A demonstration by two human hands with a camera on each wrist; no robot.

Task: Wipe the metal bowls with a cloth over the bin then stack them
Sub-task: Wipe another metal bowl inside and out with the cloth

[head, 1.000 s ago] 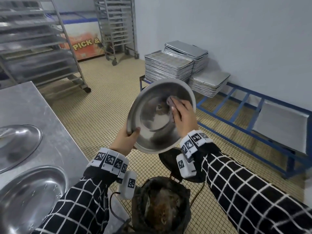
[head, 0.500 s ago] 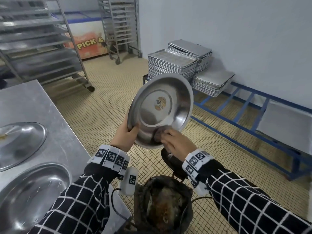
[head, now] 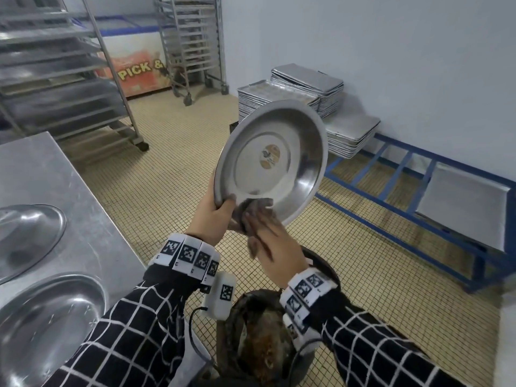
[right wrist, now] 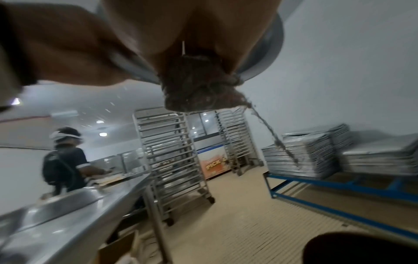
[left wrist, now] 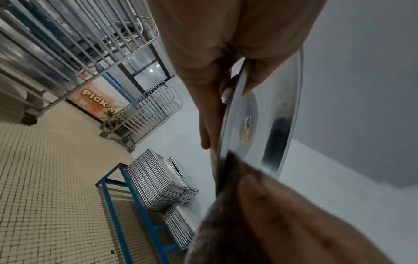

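Bin (head: pixel 262 347): dark, round, at the bottom of the head view between the two sleeves; brown residue inside; near rim cut off by the frame edge.

Right hand (head: pixel 275 244): above the bin, back of the hand toward the camera. Grip: fingers extended and only slightly bent, pressing a cloth (head: pixel 251 212) against the lower inside wall of the held bowl; thumb hidden behind the hand.

Cloth: dark brown-grey, bunched, mostly covered by the fingers. In the right wrist view it hangs as a damp wad (right wrist: pixel 199 84) with a loose thread trailing down; that view is blurred.

Left hand (head: pixel 212 219): grip closed on the bowl's lower left rim, thumb on the inner face, fingers behind the bowl as the left wrist view shows (left wrist: pixel 210 100).

Held bowl (head: pixel 270 160): shallow, round, polished metal, tilted nearly upright with its hollow toward the camera, held over the bin; a small round tan label at the centre of its base; print unreadable.

Table (head: pixel 55 174): steel, to the left, carrying two more metal bowls (head: pixel 47 319), both cut off by the frame edge.

Stacked metal trays (head: pixel 307 90): on a blue frame rack (head: pixel 405 216) by the far wall.

Wheeled tray racks (head: pixel 192 46): at the back, beside a freezer (head: pixel 139 71) lettered "PICK &".
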